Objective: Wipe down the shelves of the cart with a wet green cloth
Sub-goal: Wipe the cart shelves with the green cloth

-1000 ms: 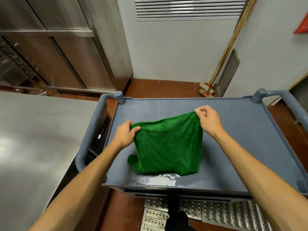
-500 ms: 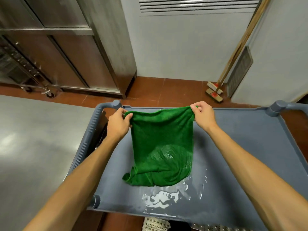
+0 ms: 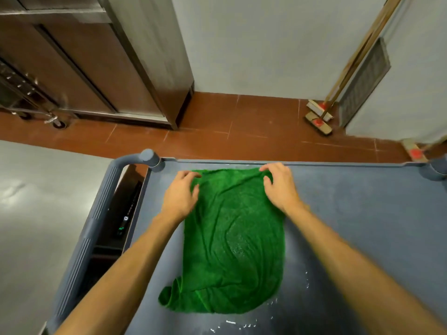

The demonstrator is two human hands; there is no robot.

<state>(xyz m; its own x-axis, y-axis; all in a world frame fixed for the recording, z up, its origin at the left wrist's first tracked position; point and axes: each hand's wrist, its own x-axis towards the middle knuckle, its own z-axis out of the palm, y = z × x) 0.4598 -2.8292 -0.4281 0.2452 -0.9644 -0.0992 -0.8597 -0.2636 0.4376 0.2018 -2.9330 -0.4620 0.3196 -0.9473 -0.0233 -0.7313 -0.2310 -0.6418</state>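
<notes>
The wet green cloth (image 3: 232,240) lies spread out on the grey top shelf of the cart (image 3: 358,226), reaching from the far rim toward me, with one near corner bunched up. My left hand (image 3: 180,197) pinches the cloth's far left corner between curled fingers and thumb. At the far right corner my right hand (image 3: 280,187) does the same. Both hands sit low on the shelf, close to its far edge. Water drops glisten on the shelf near the cloth's near edge.
A grey push handle (image 3: 101,213) runs down the cart's left side. A steel worktop (image 3: 36,213) lies to the left. Steel cabinets (image 3: 101,56) stand at the back left. Two brooms (image 3: 321,117) lean in the far right corner on the red tile floor.
Both hands carried the lifted cloth toward the cart's far edge and lowered it. It now lies flat on the shelf instead of hanging from my fingers.
</notes>
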